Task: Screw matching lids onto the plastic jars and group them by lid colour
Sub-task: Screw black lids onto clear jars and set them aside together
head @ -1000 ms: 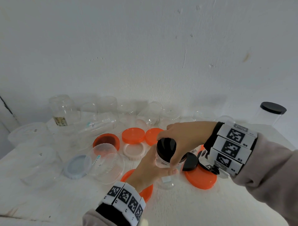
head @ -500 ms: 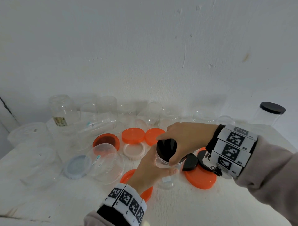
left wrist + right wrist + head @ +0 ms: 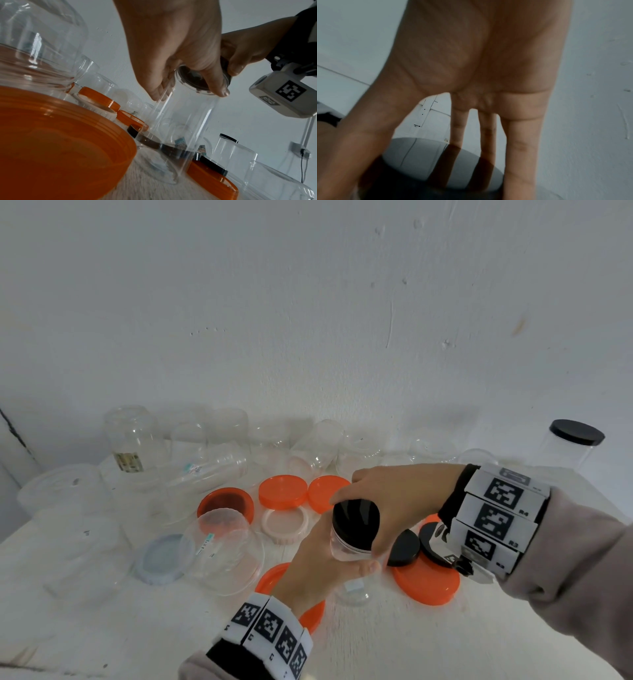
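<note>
White wall [image 3: 308,302] fills the upper half of the head view, and below it a white table [image 3: 445,642] spreads across the lower half. Clear lidless jars [image 3: 130,440] crowd the table's far edge, from middle left to centre. At the far right edge of the frame stands one capped jar [image 3: 568,450] with a black lid, well apart from the rest. Lower left of centre, a wide clear tub [image 3: 222,553] lies on its side beside a grey-blue lid [image 3: 161,559]. Orange lids [image 3: 282,491] are scattered around the centre, with a large one [image 3: 428,583] at lower right of centre and a pale ring lid [image 3: 284,525] between them. Two loose black lids [image 3: 404,549] lie on the large orange one. At centre frame, just above the table, is the small clear jar [image 3: 346,549]: the left hand [image 3: 318,563] comes up from the bottom edge with fingers and thumb wrapped around its body. The right hand [image 3: 400,501] reaches in from the right, its fingers [image 3: 216,86] curled over the rim of the black lid [image 3: 356,518] sitting on the jar's mouth, gripping it. The left wrist view shows the jar [image 3: 181,121] from below, tilted slightly, with the lid's dark underside visible through the clear wall.
</note>
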Motion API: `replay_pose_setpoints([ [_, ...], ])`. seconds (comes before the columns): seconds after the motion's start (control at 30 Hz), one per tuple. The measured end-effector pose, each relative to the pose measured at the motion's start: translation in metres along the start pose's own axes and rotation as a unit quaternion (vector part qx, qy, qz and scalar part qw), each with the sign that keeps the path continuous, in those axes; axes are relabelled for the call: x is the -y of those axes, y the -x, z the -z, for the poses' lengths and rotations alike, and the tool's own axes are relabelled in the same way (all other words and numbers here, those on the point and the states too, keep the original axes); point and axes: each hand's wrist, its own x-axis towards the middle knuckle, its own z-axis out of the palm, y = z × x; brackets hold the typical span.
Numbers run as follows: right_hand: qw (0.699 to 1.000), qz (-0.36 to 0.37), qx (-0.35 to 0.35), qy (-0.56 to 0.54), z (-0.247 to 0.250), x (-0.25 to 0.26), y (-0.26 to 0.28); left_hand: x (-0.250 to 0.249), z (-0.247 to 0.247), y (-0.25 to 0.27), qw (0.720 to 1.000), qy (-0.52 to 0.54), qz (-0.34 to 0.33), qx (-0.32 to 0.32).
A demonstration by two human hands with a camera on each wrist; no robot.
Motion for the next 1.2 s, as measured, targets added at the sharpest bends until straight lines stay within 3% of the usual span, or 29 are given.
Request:
replay_pose_setpoints([
  [0.13, 0.998, 0.001, -0.062, -0.005, -0.005, 0.000, 0.002, 0.001, -0.002, 0.000, 1.000, -0.011, -0.001, -0.018],
  [0.3, 0.991, -0.074, -0.114, -0.016, -0.017, 0.002, 0.002, 0.000, -0.006, 0.002, 0.999, -0.025, -0.019, -0.035],
  [0.4, 0.993, -0.085, -0.073, -0.026, -0.013, 0.001, 0.002, -0.003, -0.007, 0.002, 0.999, -0.023, -0.031, -0.030],
  [0.5, 0.998, -0.041, 0.013, -0.035, -0.003, -0.001, 0.004, -0.002, -0.008, 0.001, 0.999, -0.023, -0.036, -0.029],
  [0.67, 0.999, -0.003, -0.044, -0.026, -0.001, -0.001, 0.004, 0.002, -0.008, 0.000, 0.999, -0.025, -0.011, -0.039],
  [0.83, 0.990, -0.086, -0.111, -0.015, -0.015, 0.003, 0.001, 0.003, -0.008, 0.001, 0.999, -0.017, -0.012, -0.031],
  [0.93, 0.993, -0.092, -0.066, -0.034, -0.011, 0.003, 0.002, 0.005, -0.008, 0.000, 0.999, -0.014, -0.011, -0.034],
  [1.03, 0.998, -0.037, 0.020, -0.041, 0.000, 0.002, 0.005, 0.005, -0.009, -0.001, 0.999, -0.019, -0.012, -0.038],
  [1.2, 0.999, -0.004, -0.031, -0.040, 0.002, 0.002, 0.005, 0.005, -0.009, 0.000, 0.999, -0.018, -0.007, -0.035],
])
